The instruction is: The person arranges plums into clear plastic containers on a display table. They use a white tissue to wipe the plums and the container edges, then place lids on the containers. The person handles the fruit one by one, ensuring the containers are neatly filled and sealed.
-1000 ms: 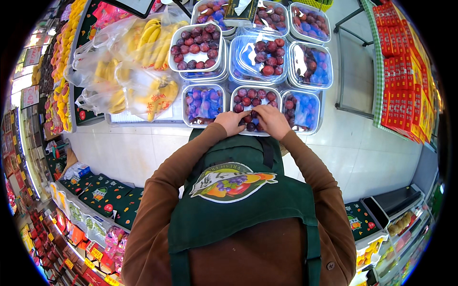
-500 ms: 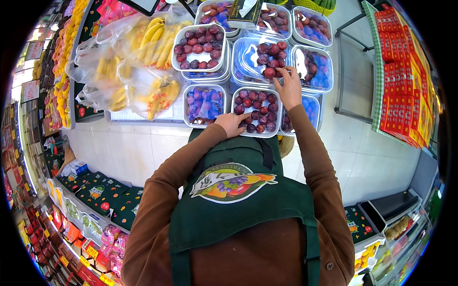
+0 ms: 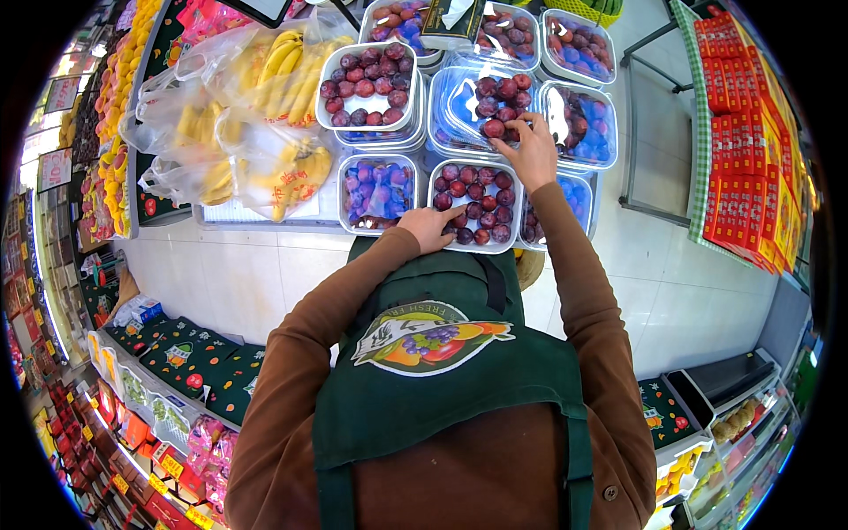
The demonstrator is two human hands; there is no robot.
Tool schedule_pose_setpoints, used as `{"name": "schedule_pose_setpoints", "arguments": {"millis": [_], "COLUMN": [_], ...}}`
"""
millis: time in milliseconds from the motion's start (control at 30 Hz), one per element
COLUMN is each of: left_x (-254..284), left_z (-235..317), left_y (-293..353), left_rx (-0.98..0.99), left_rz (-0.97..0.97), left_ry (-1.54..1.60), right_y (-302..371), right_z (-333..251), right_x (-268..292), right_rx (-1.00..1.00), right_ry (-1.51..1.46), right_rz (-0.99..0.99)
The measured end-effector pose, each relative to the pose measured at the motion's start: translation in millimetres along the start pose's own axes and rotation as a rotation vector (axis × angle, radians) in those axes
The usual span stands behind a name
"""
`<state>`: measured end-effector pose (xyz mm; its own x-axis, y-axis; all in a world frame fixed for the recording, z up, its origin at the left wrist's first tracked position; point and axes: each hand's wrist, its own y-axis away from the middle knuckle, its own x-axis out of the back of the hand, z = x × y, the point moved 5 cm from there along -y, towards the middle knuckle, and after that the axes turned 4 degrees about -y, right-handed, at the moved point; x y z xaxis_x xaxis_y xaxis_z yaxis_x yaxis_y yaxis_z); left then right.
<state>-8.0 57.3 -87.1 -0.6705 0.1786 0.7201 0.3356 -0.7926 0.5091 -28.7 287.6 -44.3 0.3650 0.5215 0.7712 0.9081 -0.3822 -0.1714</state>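
Observation:
Close in front of my apron stands an uncovered white plastic tray of dark red plums (image 3: pixel 475 188). At its left rim is my left hand (image 3: pixel 426 229), gripping the rim with a finger reaching over the plums. My right hand (image 3: pixel 532 152) is above a lidded clear container (image 3: pixel 450 110) behind that tray. Thumb and fingers close on a red plum (image 3: pixel 493 129), partly hidden by the fingertips. More loose plums (image 3: pixel 506 89) lie in a heap on the same lid.
Bagged bananas (image 3: pixel 283 79) lie left of an open plum tray (image 3: pixel 367 87) stacked on other containers. Lidded plum containers (image 3: pixel 579 128) stand to the right, and one (image 3: pixel 378 190) sits at the front left. Red boxes (image 3: pixel 742 141) fill a display at far right.
My right hand has shifted slightly left, its thumb and fingers now around the front plum on the lid. My left hand stays at the tray.

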Motion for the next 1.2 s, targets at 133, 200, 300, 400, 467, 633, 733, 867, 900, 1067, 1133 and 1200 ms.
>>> {"name": "schedule_pose_setpoints", "arguments": {"millis": [133,200,300,400,467,633,733,867,900,1067,1133,1200], "left_x": [10,9,9,9,11,17,11,9,9,11,13,14], "left_z": [7,7,6,5,6,9,3,2,1,2,4,5], "left_y": [2,1,1,1,0,0,-2,-3,-2,-2,-3,-3], "left_rx": [0.009,0.016,0.022,0.028,0.025,0.008,-0.011,-0.003,-0.007,-0.003,0.022,0.028], "left_rz": [-0.026,-0.037,-0.042,-0.048,-0.059,-0.068,-0.027,-0.029,-0.02,-0.041,-0.073,-0.094], "left_ry": [0.01,0.006,0.011,0.012,0.023,0.051,0.077,0.074,0.083,0.083,0.068,0.055], "right_y": [-1,0,4,14,20,19,16,7,6,3,1,2], "right_z": [-2,-5,-12,-27,-33,-21,-22,-24,-24,-31,-28,-25], "right_x": [-5,-5,1,11,14,-3,-7,-5,-6,-8,-13,-14], "right_rx": [-0.012,0.012,0.059,0.116,0.127,0.136,0.082,-0.138,-0.136,-0.008,-0.025,-0.038], "right_ry": [0.034,0.026,-0.031,-0.078,-0.069,-0.037,-0.029,-0.002,0.017,0.246,0.202,0.139], "right_rz": [0.056,0.099,0.147,0.132,0.083,0.041,0.043,-0.011,0.0,0.113,0.131,0.147]}}
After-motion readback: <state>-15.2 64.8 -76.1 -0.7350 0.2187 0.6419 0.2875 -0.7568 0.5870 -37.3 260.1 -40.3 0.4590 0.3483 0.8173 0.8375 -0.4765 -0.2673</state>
